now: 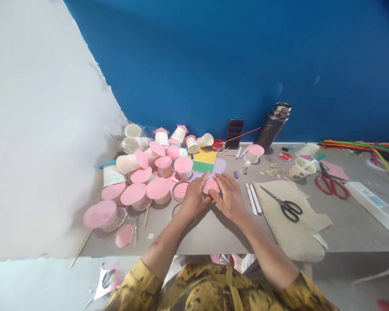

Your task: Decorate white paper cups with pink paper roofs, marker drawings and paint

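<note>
Between my hands, near the middle of the table, is a round piece of pink paper (211, 186). My left hand (194, 197) grips its left side, with the thumb and fingers at its edge. From the right, my right hand (228, 196) holds the same paper, its thumb near the front edge. Whether a cup sits under the paper is hidden by my hands. Just left of my left hand lie a metal ring (178, 190) and several paper cups topped with pink discs (158, 188). Yellow and green sheets (203, 167) lie behind my fingers.
White markers (253, 198), black-handled scissors (290, 210) on a beige cloth (288, 237), and red-handled scissors (332, 186) are to the right. A dark flask (272, 127) and a phone (234, 134) stand against the blue wall (214, 60). A stick (81, 247) overhangs the front edge.
</note>
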A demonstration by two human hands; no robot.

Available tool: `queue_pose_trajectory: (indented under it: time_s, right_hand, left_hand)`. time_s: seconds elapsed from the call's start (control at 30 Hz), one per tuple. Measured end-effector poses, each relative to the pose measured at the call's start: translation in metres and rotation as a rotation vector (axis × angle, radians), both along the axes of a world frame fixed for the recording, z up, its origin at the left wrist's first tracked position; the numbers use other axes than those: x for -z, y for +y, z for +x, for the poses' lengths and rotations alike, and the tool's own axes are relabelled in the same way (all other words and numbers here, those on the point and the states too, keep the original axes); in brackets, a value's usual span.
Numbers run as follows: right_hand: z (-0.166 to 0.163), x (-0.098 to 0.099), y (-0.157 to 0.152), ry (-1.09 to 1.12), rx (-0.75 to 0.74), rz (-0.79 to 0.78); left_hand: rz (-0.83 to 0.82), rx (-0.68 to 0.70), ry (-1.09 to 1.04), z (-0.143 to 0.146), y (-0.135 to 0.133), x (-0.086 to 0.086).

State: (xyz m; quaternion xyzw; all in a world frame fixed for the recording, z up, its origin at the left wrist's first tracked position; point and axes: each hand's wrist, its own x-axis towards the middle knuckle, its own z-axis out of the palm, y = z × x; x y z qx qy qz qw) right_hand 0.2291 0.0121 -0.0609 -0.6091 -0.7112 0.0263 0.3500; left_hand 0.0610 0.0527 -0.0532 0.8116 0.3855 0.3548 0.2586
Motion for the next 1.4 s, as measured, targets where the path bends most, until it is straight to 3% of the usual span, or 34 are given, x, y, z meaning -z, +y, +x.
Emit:
queue_pose_trajectory:
  time_s: [0.3, 0.63, 0.8, 1.0, 1.2, 1.3, 1.4]
  right_hand:
    - [-0.002, 0.003, 0.002, 0.049, -0.012, 0.007]
    - [0.002, 0.003, -0.001, 0.026, -0.024, 0.067]
    - [-0.001, 0.006, -0.004, 0.003, 0.001, 0.013]
    - [-0.002, 0.007, -0.004, 0.023, -0.014, 0.017]
    - [-0.002, 0.005, -0.004, 0.026, -0.010, 0.051]
    - [-0.001, 0.006, -0.002, -0.001, -0.010, 0.065]
    - [0.000, 0.005, -0.001, -0.022, -0.004, 0.062]
  left_hand:
    - [-0.054, 0.017, -0.018, 0.002, 0.000, -0.010]
    - [-0.087, 0.021, -0.042, 0.003, 0.005, -0.005]
    - [-0.106, 0.044, -0.059, -0.001, 0.005, -0.007]
    - [-0.380, 0.044, -0.208, -0.016, 0.008, -0.013]
    - [-0.615, 0.156, -0.417, -0.019, 0.009, -0.016]
    - [-0.630, 0.134, -0.474, -0.018, 0.009, -0.018]
    - [-0.546, 0.017, -0.446, -0.014, 0.010, -0.018]
